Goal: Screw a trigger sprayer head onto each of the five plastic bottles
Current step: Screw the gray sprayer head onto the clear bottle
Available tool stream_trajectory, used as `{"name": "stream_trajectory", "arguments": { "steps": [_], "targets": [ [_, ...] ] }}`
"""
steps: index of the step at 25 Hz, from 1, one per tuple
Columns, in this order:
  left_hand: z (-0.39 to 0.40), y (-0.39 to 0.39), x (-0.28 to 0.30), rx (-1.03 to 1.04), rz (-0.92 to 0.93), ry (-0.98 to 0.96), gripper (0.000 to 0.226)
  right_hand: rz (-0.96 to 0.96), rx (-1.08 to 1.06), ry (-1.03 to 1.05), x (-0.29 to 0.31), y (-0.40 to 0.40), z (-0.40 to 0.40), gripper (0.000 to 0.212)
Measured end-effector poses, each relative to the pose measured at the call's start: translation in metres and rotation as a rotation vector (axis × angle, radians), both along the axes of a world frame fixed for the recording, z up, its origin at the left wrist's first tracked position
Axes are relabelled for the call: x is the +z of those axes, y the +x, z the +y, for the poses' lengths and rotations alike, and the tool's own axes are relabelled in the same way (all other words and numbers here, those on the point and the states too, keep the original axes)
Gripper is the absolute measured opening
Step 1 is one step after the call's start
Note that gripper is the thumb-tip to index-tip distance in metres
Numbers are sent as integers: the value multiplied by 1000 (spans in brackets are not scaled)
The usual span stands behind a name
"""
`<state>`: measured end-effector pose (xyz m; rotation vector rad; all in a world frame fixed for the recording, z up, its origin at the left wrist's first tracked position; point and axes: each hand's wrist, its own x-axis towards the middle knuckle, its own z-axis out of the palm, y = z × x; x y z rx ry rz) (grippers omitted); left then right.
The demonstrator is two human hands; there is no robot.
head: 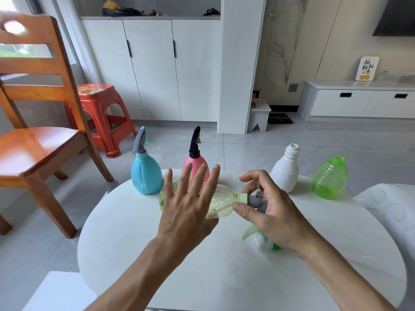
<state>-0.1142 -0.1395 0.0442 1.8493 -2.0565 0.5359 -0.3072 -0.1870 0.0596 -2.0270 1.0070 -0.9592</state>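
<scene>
With the left hand [188,205] spread flat over the yellow-green bottle [221,204], its neck at three o'clock, the right hand [267,205] pinching the sprayer head [258,202] should twist squarely.

On the bench [139,254] a bottle [221,204] lies on its side between the two grips, its neck toward the right grip [267,212] and the left grip [190,200] over its body. Behind the left grip stand two bottles with sprayer heads [146,173] [195,163]; behind the right grip stand two uncapped bottles [285,173] [329,179]. A loose sprayer head [261,240] lies under the right grip's wrist.
</scene>
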Motion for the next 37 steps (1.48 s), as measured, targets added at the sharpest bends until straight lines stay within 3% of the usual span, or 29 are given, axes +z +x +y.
{"name": "stream_trajectory", "arguments": {
  "steps": [4,10,13,17,21,23,25,27,29,31,33,35,37],
  "targets": [
    [1,-2,-1,-12,-5,-10,116,-14,-13,23,-1,-4,-2,30],
    [-1,-2,-1,-12,7,-12,117,-16,-22,32,0,-3,-2,38],
    [-3,-1,-3,-19,8,-41,117,-7,-46,0,1,-1,0,29],
    [-4,0,-5,-36,21,-60,116,7,-23,26,5,-4,-1,40],
    [-3,-2,-5,-59,79,18,113,81,-37,15,0,-5,-2,35],
    [-3,1,1,-86,250,114,107,-144,53,339,6,-8,-6,36],
    [-3,4,11,-173,755,358,96,-481,174,632,13,-16,-11,49],
    [-4,6,17,-393,1201,642,71,-564,278,576,15,-18,-12,38],
    [-3,2,17,-590,1324,850,59,-528,473,509,7,-9,-6,37],
    [-4,-2,16,-744,1375,1096,61,-497,587,518,3,-2,-1,41],
    [-5,-2,17,-905,1396,1301,63,-590,706,560,8,1,4,39],
    [-5,-2,19,-1026,1398,1372,67,-695,819,567,11,2,4,31],
    [-6,-1,19,-1033,1418,1378,67,-733,788,598,12,6,6,26]
  ]
}}
